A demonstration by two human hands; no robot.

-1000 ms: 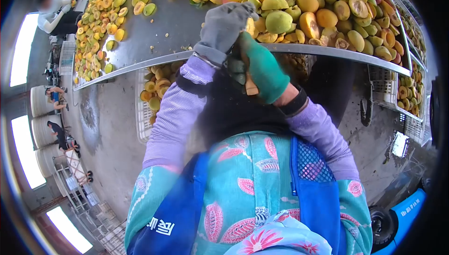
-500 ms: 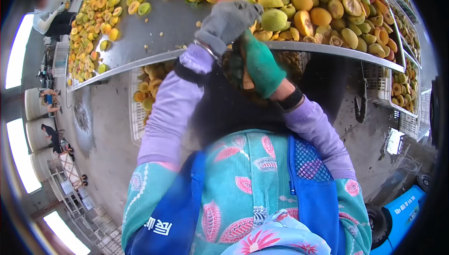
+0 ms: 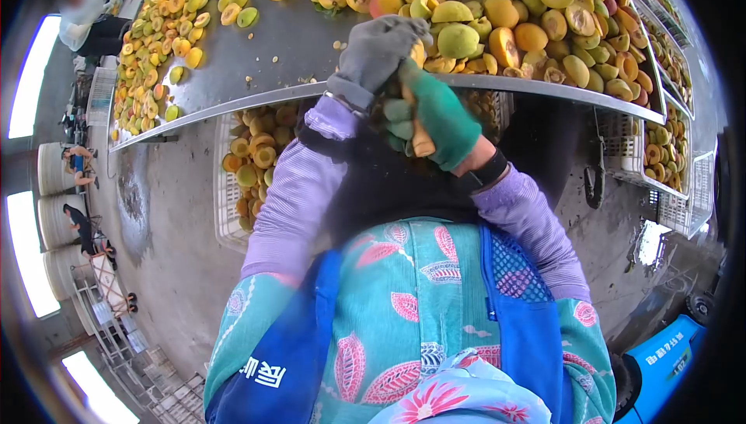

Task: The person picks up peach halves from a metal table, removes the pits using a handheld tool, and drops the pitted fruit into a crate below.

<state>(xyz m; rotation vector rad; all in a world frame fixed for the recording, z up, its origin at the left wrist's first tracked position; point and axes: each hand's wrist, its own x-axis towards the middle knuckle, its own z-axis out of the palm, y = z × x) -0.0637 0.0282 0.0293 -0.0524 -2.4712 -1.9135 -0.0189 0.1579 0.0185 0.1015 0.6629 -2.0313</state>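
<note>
My left hand (image 3: 377,55), in a grey glove, is closed round a yellow-orange fruit piece (image 3: 418,54) at the front edge of the metal table (image 3: 287,51). Just below and to the right, my right hand (image 3: 439,117) wears a green glove with a bare fingertip showing. Its fingers are wrapped round something I cannot make out, and its top touches the fruit beside the left hand. Halved and whole yellow-green fruits (image 3: 458,41) lie heaped right behind both hands.
Another heap of halved fruit (image 3: 148,66) covers the table's left side. Below the table stand a white crate of fruit (image 3: 227,202) and, at right, another crate (image 3: 622,144). A seated person (image 3: 89,16) is at upper left. A blue vehicle (image 3: 660,369) stands at lower right.
Both hands stay together at the table edge. The grey-gloved hand has shifted slightly down, and the right hand's curled fingers now show more clearly. The view has moved slightly.
</note>
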